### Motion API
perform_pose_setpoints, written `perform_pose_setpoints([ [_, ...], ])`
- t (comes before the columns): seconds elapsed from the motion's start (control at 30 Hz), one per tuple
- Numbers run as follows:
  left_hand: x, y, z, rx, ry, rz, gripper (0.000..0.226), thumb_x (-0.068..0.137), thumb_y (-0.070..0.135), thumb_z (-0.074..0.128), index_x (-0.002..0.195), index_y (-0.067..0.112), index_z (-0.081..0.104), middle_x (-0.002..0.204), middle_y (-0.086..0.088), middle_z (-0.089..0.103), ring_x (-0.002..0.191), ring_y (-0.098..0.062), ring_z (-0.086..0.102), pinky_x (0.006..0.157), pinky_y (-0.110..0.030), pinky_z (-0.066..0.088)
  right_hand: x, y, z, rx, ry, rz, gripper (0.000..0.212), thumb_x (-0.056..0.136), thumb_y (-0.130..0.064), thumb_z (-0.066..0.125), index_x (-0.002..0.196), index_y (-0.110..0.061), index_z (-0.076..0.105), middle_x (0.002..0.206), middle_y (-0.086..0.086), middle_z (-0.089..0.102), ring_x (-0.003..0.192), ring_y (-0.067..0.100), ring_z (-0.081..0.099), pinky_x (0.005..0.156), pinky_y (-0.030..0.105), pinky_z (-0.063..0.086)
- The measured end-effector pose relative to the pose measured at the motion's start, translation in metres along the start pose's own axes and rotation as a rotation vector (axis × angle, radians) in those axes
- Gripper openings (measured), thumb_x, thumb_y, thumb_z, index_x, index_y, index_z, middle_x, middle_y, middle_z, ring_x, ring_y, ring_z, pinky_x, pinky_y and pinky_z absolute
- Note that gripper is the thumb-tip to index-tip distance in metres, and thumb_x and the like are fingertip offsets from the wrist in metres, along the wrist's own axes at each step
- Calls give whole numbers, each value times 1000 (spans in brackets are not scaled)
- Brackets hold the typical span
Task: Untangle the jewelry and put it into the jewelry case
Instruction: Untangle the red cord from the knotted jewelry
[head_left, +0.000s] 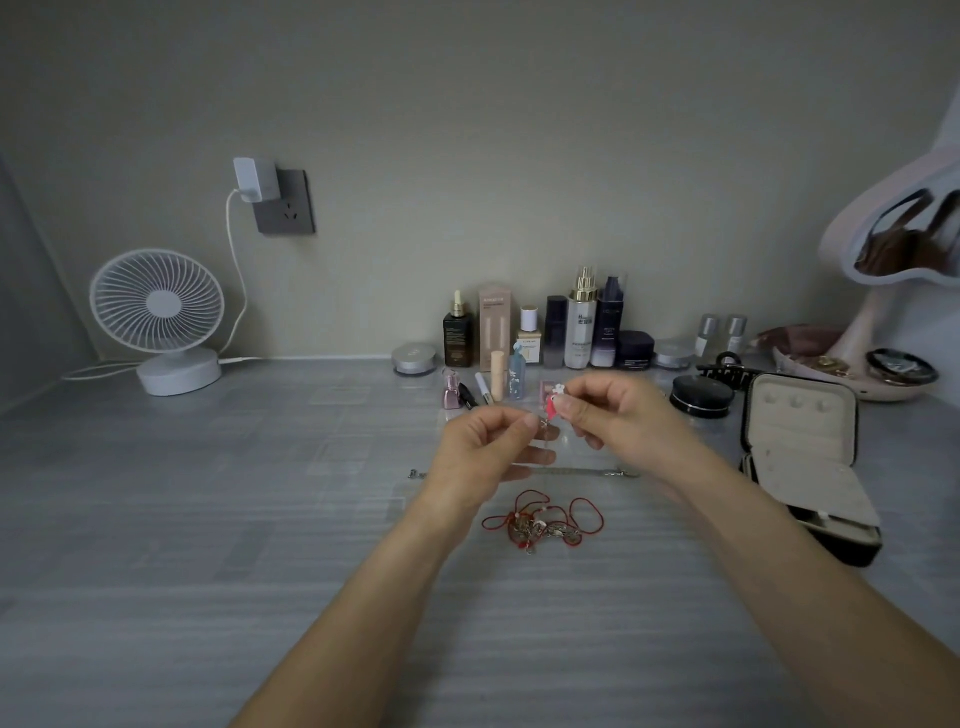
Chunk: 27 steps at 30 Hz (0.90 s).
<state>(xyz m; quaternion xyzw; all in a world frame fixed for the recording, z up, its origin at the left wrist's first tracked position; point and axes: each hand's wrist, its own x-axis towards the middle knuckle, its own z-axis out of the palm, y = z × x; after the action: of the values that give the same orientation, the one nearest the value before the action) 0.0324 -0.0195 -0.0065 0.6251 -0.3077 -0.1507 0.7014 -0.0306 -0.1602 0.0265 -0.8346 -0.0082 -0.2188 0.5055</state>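
Note:
Both hands are raised above the grey table. My right hand (618, 415) pinches a small red and white charm (555, 401) at its fingertips. My left hand (485, 447) pinches the thin chain (544, 425) hanging just below that charm. On the table under my hands lies a tangle of red cord and silver chains (543, 522). A straight silver chain (576, 472) lies behind it, partly hidden by my hands. The black jewelry case (810, 462) stands open at the right, beige lining showing.
Cosmetic bottles and jars (550, 332) line the back wall. A white desk fan (161, 322) stands at the back left with its cable. A black round compact (701, 397), a hair claw (727, 371) and a pink mirror stand with a tray (878, 322) are at the right.

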Motion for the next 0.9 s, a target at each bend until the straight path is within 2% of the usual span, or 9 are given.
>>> perform_pose_setpoints([
  [0.17,-1,-1,2,17,-23,0,9,89,20,57,88,15,65,79,7,73,70,-9,69,65,-21,52,-1,5,3,36,3,9,15,86,-13,61,75,-22,64,52,-17,58,50,-5,49,52,10,40],
  [0.27,0,-2,0,0,-29,-19,8,88,15,59,82,15,65,73,6,73,66,-7,68,63,-19,51,-1,4,4,37,-4,-3,16,86,-11,61,74,-21,64,54,-14,57,50,-6,49,51,8,39],
  [0.57,3,-3,-4,1,29,-53,10,87,14,60,81,17,67,75,7,74,74,-7,69,70,-24,51,-4,5,5,44,34,36,18,88,-10,59,74,-21,62,52,-17,60,49,-8,49,51,6,38],
  [0.73,7,-6,-12,-30,182,-80,11,92,16,54,87,10,63,81,3,73,73,-8,68,64,-24,52,-6,9,4,67,71,77,17,87,-12,60,73,-20,64,63,-8,57,53,-2,49,54,14,41],
  [0.8,10,-8,-16,-62,268,-123,12,94,16,50,86,12,59,80,3,73,70,-8,66,61,-23,51,-6,7,1,115,81,102,18,88,-11,58,73,-19,63,62,-9,60,56,1,51,57,20,41],
  [0.9,13,-10,-20,-99,356,-170,14,96,14,46,85,14,54,77,3,69,66,-9,63,59,-24,47,-4,1,-4,141,76,90,17,90,-10,55,75,-17,62,65,-9,65,62,2,58,61,23,43],
])
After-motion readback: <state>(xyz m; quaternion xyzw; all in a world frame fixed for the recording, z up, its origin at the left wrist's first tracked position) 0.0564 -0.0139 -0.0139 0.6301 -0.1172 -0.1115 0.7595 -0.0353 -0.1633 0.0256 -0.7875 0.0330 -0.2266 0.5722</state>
